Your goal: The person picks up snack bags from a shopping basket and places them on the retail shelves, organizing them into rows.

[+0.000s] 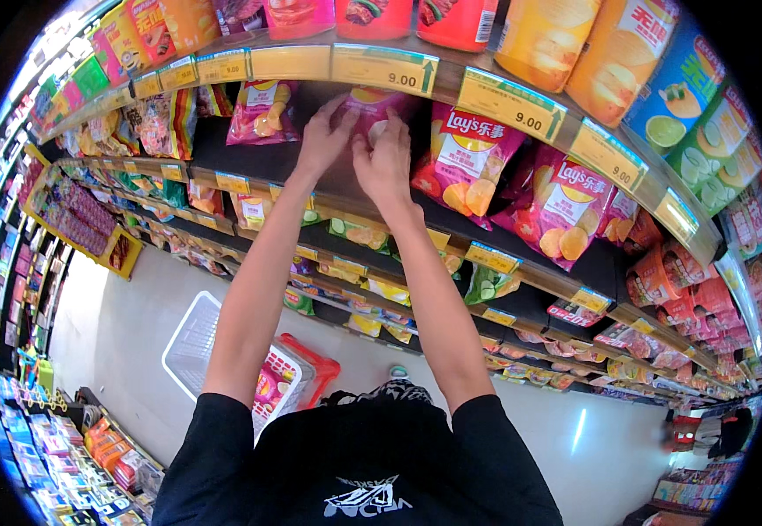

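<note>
Both my arms reach up to a shop shelf under a row of yellow price tags. My left hand (pixel 328 135) is at the left side of a purple bag of potato chips (pixel 374 108), and my right hand (pixel 384 154) is at its right side, the two almost meeting in front of it. The shelf edge above partly covers the bag and my fingertips. To the right stand a Lay's chip bag (pixel 466 161) and another Lay's bag (pixel 561 204). A similar purple chip bag (pixel 264 113) stands to the left.
Chip canisters (pixel 545 39) line the shelf above. Lower shelves carry more snack bags (pixel 358 231), with noodle tubs (pixel 657 279) at the right. On the floor are a white shopping basket (pixel 190 342) and a red-and-white basket (pixel 315 365) with purple packets inside. A yellow display rack (pixel 124 253) hangs at the left.
</note>
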The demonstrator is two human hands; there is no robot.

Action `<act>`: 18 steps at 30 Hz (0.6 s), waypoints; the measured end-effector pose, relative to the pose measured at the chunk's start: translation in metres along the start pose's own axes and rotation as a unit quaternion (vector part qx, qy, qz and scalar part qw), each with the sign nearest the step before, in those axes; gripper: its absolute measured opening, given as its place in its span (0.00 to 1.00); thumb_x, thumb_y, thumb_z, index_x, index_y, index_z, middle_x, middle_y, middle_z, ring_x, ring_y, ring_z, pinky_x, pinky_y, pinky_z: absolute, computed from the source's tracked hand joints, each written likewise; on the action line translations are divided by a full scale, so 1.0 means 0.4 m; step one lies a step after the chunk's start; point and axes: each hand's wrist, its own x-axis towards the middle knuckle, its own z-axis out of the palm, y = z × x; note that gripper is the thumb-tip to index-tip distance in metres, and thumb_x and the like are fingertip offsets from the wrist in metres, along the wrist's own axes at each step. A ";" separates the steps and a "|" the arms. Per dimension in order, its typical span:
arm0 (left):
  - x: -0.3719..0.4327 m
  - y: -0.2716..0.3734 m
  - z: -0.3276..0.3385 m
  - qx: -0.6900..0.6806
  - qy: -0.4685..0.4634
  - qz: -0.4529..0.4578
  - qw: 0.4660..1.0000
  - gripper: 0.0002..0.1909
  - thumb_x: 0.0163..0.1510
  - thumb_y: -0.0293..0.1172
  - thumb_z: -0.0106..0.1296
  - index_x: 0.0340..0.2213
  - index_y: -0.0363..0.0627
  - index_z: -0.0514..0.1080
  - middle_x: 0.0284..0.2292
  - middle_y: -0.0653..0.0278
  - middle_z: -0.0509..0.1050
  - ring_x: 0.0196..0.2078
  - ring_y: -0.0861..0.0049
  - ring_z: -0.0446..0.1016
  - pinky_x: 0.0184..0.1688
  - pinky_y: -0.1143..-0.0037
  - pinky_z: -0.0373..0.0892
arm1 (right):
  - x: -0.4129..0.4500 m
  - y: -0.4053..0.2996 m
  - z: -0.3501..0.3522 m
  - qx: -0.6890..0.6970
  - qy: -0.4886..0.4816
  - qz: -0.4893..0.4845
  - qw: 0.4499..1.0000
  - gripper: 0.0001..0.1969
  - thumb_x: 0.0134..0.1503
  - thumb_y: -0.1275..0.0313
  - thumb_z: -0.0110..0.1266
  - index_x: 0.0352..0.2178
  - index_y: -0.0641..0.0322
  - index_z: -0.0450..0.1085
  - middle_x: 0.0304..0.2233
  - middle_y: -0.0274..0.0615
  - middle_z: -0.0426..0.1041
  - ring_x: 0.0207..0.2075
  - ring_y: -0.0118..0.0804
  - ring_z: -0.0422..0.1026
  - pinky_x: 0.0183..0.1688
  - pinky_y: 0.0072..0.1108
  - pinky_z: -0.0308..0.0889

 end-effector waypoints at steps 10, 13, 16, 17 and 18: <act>-0.008 -0.003 0.036 -0.106 0.005 -0.004 0.994 0.25 0.53 0.34 0.53 0.50 0.33 0.64 0.37 0.57 0.75 0.37 0.81 0.72 0.41 0.78 0.68 | 0.016 0.042 0.031 0.030 0.063 -0.023 0.997 0.28 0.45 0.82 0.48 0.51 0.73 0.55 0.49 0.62 0.58 0.51 0.59 0.60 0.56 0.35 0.56; -0.022 -0.015 0.008 -0.053 0.009 -0.005 0.999 0.27 0.53 0.35 0.54 0.52 0.38 0.63 0.35 0.55 0.76 0.36 0.77 0.74 0.42 0.76 0.69 | 0.014 0.025 0.039 0.057 0.033 0.009 0.998 0.30 0.47 0.79 0.50 0.52 0.76 0.53 0.51 0.63 0.58 0.52 0.58 0.60 0.57 0.34 0.55; -0.072 0.053 0.007 0.029 0.019 -0.043 0.998 0.28 0.52 0.36 0.54 0.52 0.37 0.62 0.37 0.51 0.75 0.40 0.72 0.75 0.45 0.75 0.68 | 0.015 0.048 0.004 0.017 0.075 -0.015 0.997 0.30 0.48 0.77 0.51 0.53 0.77 0.52 0.54 0.66 0.53 0.58 0.60 0.53 0.61 0.36 0.48; -0.104 0.065 -0.021 0.036 0.055 -0.005 0.998 0.27 0.52 0.36 0.54 0.52 0.37 0.62 0.40 0.50 0.74 0.44 0.71 0.73 0.48 0.74 0.67 | 0.002 0.025 -0.006 0.019 0.070 -0.016 0.997 0.31 0.48 0.76 0.51 0.52 0.78 0.52 0.56 0.68 0.50 0.60 0.61 0.48 0.62 0.38 0.44; -0.152 0.056 -0.054 0.047 0.092 0.026 0.994 0.27 0.53 0.36 0.53 0.51 0.37 0.63 0.43 0.49 0.73 0.47 0.69 0.72 0.50 0.73 0.65 | -0.021 0.005 0.001 0.020 0.074 -0.025 0.997 0.31 0.49 0.75 0.53 0.53 0.76 0.52 0.57 0.67 0.49 0.60 0.60 0.48 0.62 0.38 0.43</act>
